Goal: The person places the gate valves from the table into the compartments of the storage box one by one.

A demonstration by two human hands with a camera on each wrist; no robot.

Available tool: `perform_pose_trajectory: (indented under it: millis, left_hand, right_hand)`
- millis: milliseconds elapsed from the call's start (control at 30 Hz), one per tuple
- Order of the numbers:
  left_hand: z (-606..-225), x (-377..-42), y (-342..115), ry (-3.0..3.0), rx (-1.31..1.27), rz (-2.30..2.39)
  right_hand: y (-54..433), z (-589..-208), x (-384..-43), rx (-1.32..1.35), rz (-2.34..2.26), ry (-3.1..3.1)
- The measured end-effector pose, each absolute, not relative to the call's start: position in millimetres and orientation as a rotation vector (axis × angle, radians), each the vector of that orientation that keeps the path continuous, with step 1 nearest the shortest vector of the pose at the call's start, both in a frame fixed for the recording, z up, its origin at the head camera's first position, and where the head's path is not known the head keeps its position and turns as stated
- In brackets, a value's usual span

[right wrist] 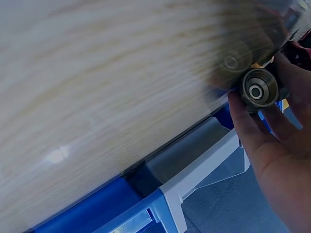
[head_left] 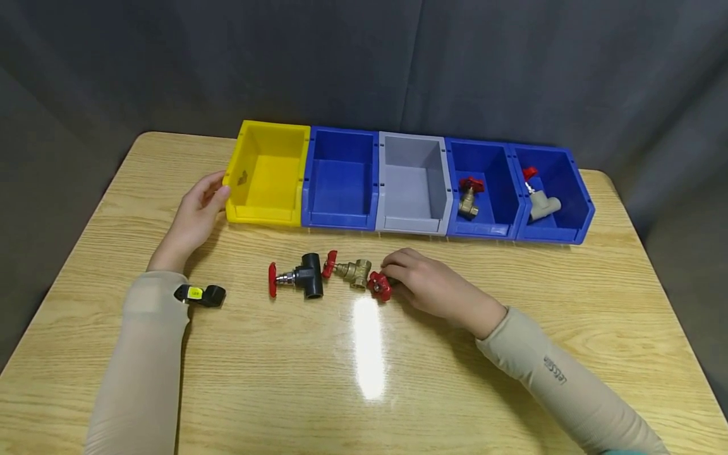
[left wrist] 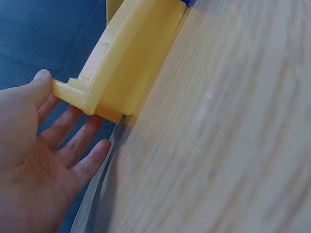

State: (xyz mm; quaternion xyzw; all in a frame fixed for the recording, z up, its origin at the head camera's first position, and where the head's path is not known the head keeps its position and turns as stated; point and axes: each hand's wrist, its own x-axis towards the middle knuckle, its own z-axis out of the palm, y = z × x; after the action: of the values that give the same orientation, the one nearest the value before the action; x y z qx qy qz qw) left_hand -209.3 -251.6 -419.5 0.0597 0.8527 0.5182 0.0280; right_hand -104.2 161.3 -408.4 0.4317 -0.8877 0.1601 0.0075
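Note:
My left hand (head_left: 196, 212) grips the left side of the yellow bin (head_left: 267, 218); in the left wrist view the thumb lies on the rim of the yellow bin (left wrist: 116, 63), with fingers under it. Around a brass gate valve (right wrist: 260, 90) close the fingers of my right hand (head_left: 426, 284); its red handwheel (head_left: 380, 286) points left, and its body is mostly hidden from the head view. Just left of that lies a second brass valve (head_left: 356, 273) with a red handwheel. Farther left is a black plastic tee valve (head_left: 310, 276), also with a red wheel.
Right of the yellow bin the row continues with a blue bin (head_left: 339, 218), a grey bin (head_left: 411, 224) and two more blue bins. One holds a brass valve (head_left: 469, 203), the rightmost a beige plastic valve (head_left: 543, 205). A dark curtain (head_left: 364, 63) hangs behind.

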Motion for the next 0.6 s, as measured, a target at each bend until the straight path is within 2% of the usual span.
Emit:
perform_pose_trajectory:
  millis: [600]
  left_hand:
    - [-418.9,-208.7,-251.9,2.634,0.189,1.605]
  right_hand:
    - [165.3,-402.8,-102.3,1.362,0.497,-2.826]
